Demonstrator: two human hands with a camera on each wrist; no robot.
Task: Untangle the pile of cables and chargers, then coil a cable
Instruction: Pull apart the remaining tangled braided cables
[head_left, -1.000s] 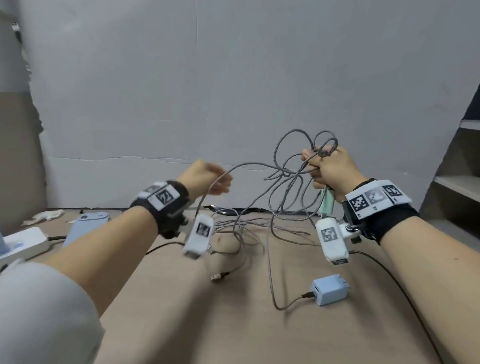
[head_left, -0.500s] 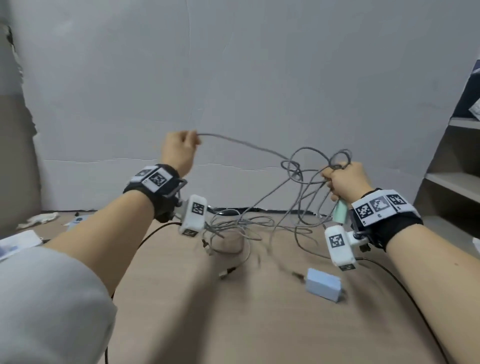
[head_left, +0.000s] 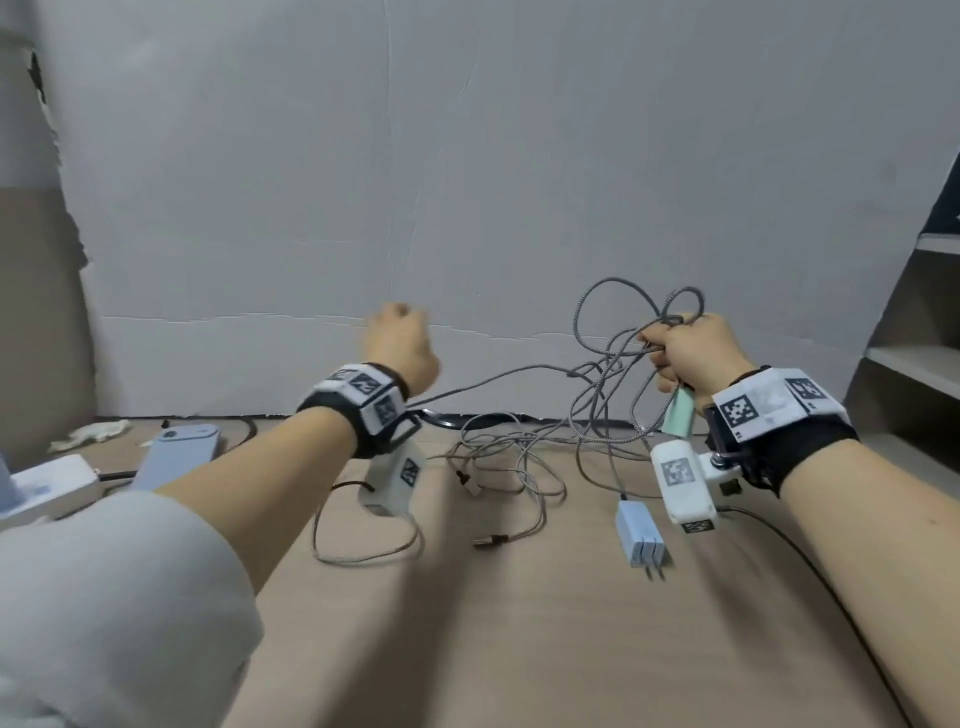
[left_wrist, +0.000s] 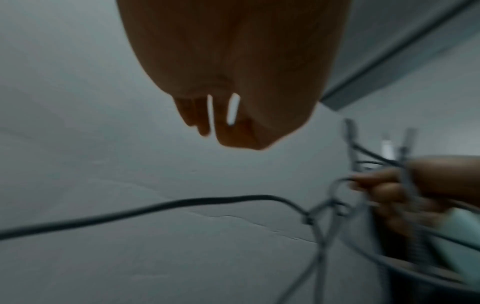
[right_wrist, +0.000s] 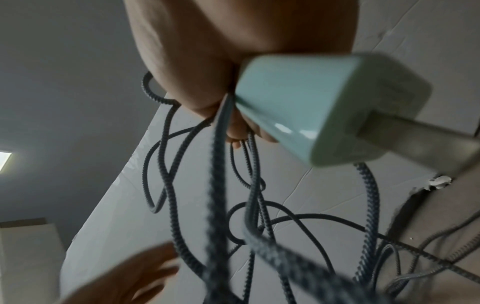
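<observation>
Right hand (head_left: 691, 358), right of centre in the head view: we close it in a fist around a bundle of grey braided cables (head_left: 613, 358), with loops standing up above the knuckles and strands hanging below. We also grip a pale green charger (head_left: 679, 415) in the same fist; its body sticks out under the palm. From the right wrist view the charger (right_wrist: 319, 111) fills the upper right of the frame, prongs pointing toward the camera, and cable strands (right_wrist: 218, 185) drop from between the fingers.

Left hand (head_left: 400, 348), centre left in the head view, is raised off the table and blurred. Our fingers look curled in. One grey strand runs from the bundle toward the left wrist, passing under the hand; we cannot tell whether the hand holds it. In the left wrist view the left hand (left_wrist: 233, 82) hangs at the top, fingers bent and close together, with the strand (left_wrist: 182, 203) crossing well below them.

More cable lies loose on the wooden table (head_left: 519, 649), lower centre of the head view, with a pale blue charger (head_left: 638, 532) lying just beside it, prongs toward us. A white power strip (head_left: 47, 483) and a blue phone (head_left: 179, 454) sit at the left edge.
</observation>
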